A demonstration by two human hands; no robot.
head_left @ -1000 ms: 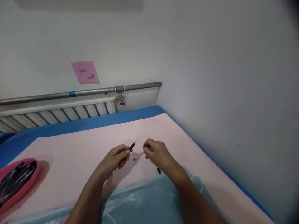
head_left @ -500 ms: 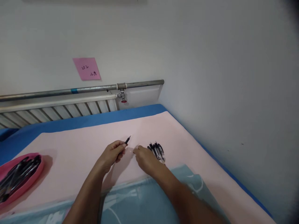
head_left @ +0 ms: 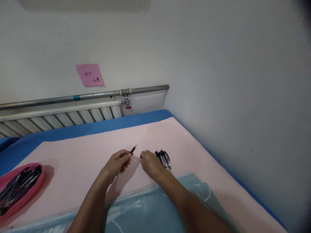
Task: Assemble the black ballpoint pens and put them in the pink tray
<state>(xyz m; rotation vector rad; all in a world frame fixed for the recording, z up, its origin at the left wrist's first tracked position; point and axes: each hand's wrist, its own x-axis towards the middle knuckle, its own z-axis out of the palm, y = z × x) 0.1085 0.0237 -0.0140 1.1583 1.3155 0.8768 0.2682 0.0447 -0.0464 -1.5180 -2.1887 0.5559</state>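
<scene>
Black pen point(head_left: 132, 149), tip up over the pink surface point(head_left: 82, 168), pinched in your left hand point(head_left: 118, 162) | your right hand point(head_left: 151, 165) curls near it, whether gripping anything you can't tell | apparently fine two-handed work; next calls for steadying the tip | pens point(head_left: 165, 158) beyond

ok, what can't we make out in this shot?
All in the head view:
Black pen: barrel mostly hidden by the left hand.
Right hand: whether it holds anything; fingertips too small and dark.
Loose pens: exact count; they overlap, and the right hand and wrist may cover parts.
Pink tray: cut off by left edge; pens inside overlap, uncountable.
Teal sheet: cut off by bottom edge.
</scene>
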